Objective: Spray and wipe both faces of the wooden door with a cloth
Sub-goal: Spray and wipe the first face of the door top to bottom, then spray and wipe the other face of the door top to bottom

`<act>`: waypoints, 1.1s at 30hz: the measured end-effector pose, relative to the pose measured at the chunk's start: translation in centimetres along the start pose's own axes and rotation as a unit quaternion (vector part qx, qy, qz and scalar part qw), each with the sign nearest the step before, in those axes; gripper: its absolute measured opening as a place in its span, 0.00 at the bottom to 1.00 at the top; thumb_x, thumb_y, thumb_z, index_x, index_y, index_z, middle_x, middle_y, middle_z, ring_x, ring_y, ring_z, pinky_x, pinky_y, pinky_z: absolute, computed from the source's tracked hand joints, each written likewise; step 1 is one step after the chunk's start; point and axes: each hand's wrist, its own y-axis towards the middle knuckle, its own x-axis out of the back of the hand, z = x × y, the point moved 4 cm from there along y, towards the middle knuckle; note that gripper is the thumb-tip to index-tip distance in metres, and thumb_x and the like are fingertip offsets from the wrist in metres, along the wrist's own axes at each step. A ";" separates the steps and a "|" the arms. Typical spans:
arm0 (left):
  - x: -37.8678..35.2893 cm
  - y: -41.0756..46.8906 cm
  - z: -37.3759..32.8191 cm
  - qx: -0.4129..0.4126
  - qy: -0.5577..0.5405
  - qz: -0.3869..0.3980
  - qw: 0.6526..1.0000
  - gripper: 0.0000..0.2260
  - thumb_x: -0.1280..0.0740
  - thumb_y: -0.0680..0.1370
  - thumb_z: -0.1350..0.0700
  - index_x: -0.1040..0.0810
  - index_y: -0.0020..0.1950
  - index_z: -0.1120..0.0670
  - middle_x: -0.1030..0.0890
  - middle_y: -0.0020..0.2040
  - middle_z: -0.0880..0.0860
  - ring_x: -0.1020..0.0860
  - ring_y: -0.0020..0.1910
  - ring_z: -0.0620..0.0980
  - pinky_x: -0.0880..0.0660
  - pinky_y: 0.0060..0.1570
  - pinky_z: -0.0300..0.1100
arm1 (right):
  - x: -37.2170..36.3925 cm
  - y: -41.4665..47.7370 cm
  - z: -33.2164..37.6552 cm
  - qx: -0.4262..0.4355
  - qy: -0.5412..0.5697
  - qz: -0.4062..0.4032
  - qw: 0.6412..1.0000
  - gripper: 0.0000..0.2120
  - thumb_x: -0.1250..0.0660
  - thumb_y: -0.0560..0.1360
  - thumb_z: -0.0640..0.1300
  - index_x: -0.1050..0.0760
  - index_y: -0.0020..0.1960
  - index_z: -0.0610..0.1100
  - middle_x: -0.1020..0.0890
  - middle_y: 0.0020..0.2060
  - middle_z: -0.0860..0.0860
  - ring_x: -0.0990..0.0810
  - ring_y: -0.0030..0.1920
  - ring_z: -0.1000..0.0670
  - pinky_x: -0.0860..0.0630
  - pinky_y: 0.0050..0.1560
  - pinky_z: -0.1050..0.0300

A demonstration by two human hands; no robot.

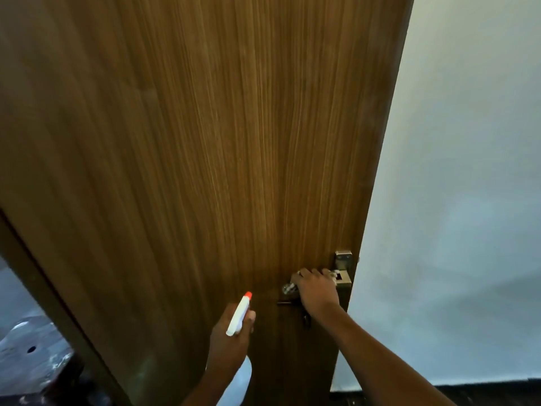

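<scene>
Timber with fine vertical grain fills most of the view: the tall brown wooden door (205, 142) stands ajar, its free edge on the right against a plain white wall (468, 171) and its hinge side on the left meeting a dark brown door frame (44, 288). Low on the door, near the free edge, the right hand (317, 291) lies over the silver metal lever handle (288, 288), fingers curled down around it so that only the rounded end of the lever shows to the left of the knuckles. Above and to the right of that hand sits a brushed-metal lock plate (343, 259), fixed to the door face. The left hand (231, 341) is just to the left, close to the door face, gripping a spray bottle with a white trigger head and an orange nozzle tip (238, 316); the fingers wrap round its neck, and the nozzle points up and toward the wood. The bottle's pale body hangs below the wrist. A strip of dark floor (483, 394) runs along the foot of the wall.
</scene>
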 end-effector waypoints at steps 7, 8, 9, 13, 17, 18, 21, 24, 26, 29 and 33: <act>0.4 -2.9 -0.9 -0.002 0.007 -0.057 0.998 0.14 0.31 0.74 0.59 0.24 0.58 0.52 0.17 0.47 0.50 0.18 0.48 0.50 0.20 0.50 0.46 | 0.2 0.9 -3.3 -0.013 0.050 0.036 0.998 0.19 0.40 0.82 0.54 0.31 0.70 0.49 0.21 0.64 0.48 0.23 0.64 0.45 0.28 0.66 0.45; 0.3 -3.6 -1.1 -0.003 0.006 -0.066 0.998 0.13 0.31 0.74 0.59 0.24 0.58 0.52 0.17 0.47 0.50 0.18 0.48 0.50 0.20 0.49 0.45 | 0.1 0.6 -3.4 -0.008 0.044 0.036 0.998 0.19 0.40 0.82 0.55 0.31 0.70 0.49 0.22 0.65 0.48 0.23 0.64 0.44 0.29 0.66 0.45; 0.2 -4.3 -1.2 -0.005 0.003 -0.074 0.997 0.14 0.31 0.74 0.59 0.24 0.58 0.52 0.17 0.47 0.50 0.18 0.48 0.50 0.20 0.49 0.44 | -0.2 0.5 -3.4 -0.005 0.042 0.034 0.999 0.19 0.39 0.82 0.55 0.32 0.70 0.48 0.23 0.65 0.47 0.24 0.65 0.44 0.30 0.67 0.45; -0.9 -7.7 -1.8 0.010 -0.024 -0.115 0.993 0.13 0.32 0.74 0.61 0.25 0.57 0.51 0.18 0.47 0.50 0.18 0.47 0.49 0.20 0.45 0.38 | -0.1 -0.3 -3.0 0.008 0.037 0.031 0.999 0.22 0.36 0.81 0.54 0.33 0.71 0.46 0.25 0.68 0.46 0.27 0.68 0.43 0.33 0.71 0.45; -1.3 -10.4 -2.4 0.023 -0.036 -0.152 0.987 0.11 0.32 0.74 0.60 0.24 0.54 0.47 0.17 0.46 0.50 0.18 0.46 0.50 0.20 0.46 0.42 | -0.2 -0.9 -3.3 0.029 0.042 0.028 0.998 0.22 0.36 0.80 0.54 0.33 0.71 0.46 0.25 0.68 0.46 0.27 0.68 0.43 0.33 0.71 0.46; -1.3 -11.2 -3.0 0.010 -0.023 -0.160 0.987 0.10 0.33 0.75 0.58 0.24 0.54 0.46 0.18 0.46 0.50 0.18 0.46 0.49 0.20 0.46 0.43 | -0.2 -0.9 -3.4 0.033 0.041 0.025 0.998 0.22 0.36 0.80 0.53 0.32 0.70 0.46 0.25 0.67 0.46 0.27 0.68 0.44 0.33 0.70 0.46; -0.9 -12.7 -4.7 -0.024 0.030 -0.188 0.981 0.10 0.34 0.76 0.55 0.24 0.55 0.43 0.18 0.46 0.49 0.20 0.46 0.48 0.21 0.48 0.46 | -0.2 -0.5 -3.7 0.057 0.026 0.022 0.998 0.20 0.37 0.81 0.52 0.33 0.70 0.46 0.25 0.67 0.46 0.27 0.68 0.44 0.32 0.69 0.48; -0.8 -13.0 -5.7 0.017 -0.013 -0.226 0.974 0.10 0.33 0.75 0.61 0.24 0.51 0.47 0.18 0.44 0.54 0.18 0.45 0.53 0.22 0.50 0.55 | -0.4 0.4 -4.0 0.096 0.020 0.018 0.995 0.21 0.36 0.81 0.50 0.34 0.71 0.47 0.25 0.68 0.47 0.27 0.68 0.45 0.31 0.68 0.49; -1.8 -13.2 -6.4 0.010 0.012 -0.241 0.970 0.11 0.34 0.76 0.62 0.25 0.51 0.46 0.17 0.43 0.53 0.18 0.43 0.51 0.20 0.47 0.52 | -0.5 0.9 -4.5 0.114 0.021 0.017 0.993 0.18 0.38 0.82 0.50 0.33 0.70 0.47 0.24 0.67 0.47 0.26 0.67 0.45 0.30 0.66 0.50; -4.0 -14.0 -8.0 0.006 0.018 -0.272 0.962 0.12 0.35 0.76 0.63 0.26 0.52 0.45 0.18 0.44 0.51 0.18 0.45 0.47 0.21 0.45 0.40 | -0.6 1.4 -4.9 0.142 0.045 0.026 0.989 0.15 0.44 0.84 0.51 0.32 0.68 0.46 0.23 0.65 0.45 0.24 0.65 0.44 0.28 0.63 0.49; -7.1 -15.8 -9.8 0.016 -0.001 -0.325 0.946 0.11 0.34 0.76 0.62 0.26 0.55 0.49 0.19 0.44 0.48 0.19 0.46 0.41 0.23 0.41 0.33 | 0.3 1.4 -5.3 0.155 0.085 0.055 0.983 0.15 0.46 0.85 0.49 0.31 0.66 0.43 0.22 0.64 0.43 0.22 0.63 0.42 0.25 0.59 0.48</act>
